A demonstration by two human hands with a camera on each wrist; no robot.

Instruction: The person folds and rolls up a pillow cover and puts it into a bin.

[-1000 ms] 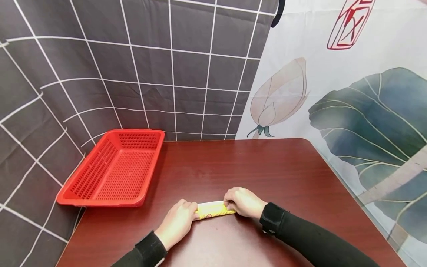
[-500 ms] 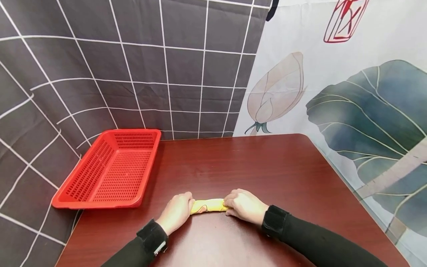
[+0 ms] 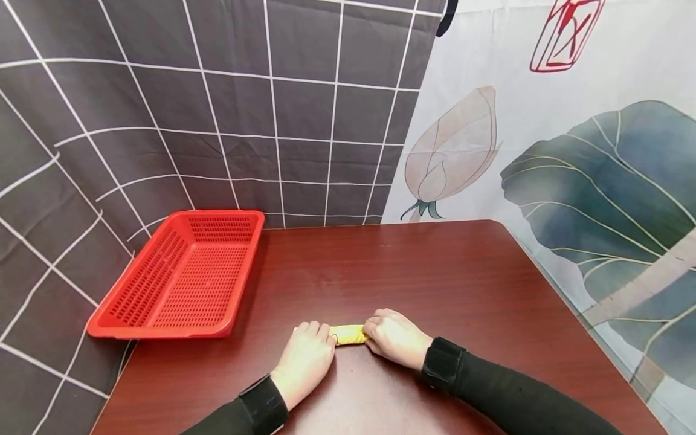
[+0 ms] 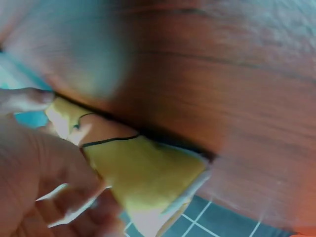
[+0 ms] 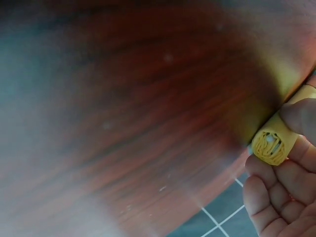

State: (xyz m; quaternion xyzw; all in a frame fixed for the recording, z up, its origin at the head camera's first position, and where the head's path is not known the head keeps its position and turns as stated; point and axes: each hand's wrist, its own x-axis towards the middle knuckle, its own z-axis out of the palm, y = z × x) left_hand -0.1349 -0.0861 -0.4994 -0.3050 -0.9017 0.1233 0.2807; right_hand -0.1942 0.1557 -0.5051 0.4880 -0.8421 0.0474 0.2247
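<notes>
A yellow cloth point(image 3: 348, 334), rolled into a narrow tube, lies on the table. My left hand point(image 3: 306, 360) grips it from the left, with the thumb point(image 4: 27, 100) against its surface in the left wrist view. There the cloth point(image 4: 143, 168) shows a dark-outlined print and a loose, pale-edged end past the fingers. My right hand point(image 3: 397, 337) holds the other end. In the right wrist view that end of the cloth point(image 5: 270, 148) shows tightly wound layers between thumb and fingers. From the head, both ends are mostly hidden by the hands.
A red plastic basket point(image 3: 231, 302) with perforated walls stands at the table's left back, nothing seen in it. The reddish-brown table point(image 3: 424, 272) reaches back to a grey checked curtain point(image 3: 304, 109) and a floral-printed cloth point(image 3: 462, 54) hangs on the right.
My left hand has slid right along the rolled cloth, closer to my right hand, so less of it shows between them. The right hand stays nearly in place.
</notes>
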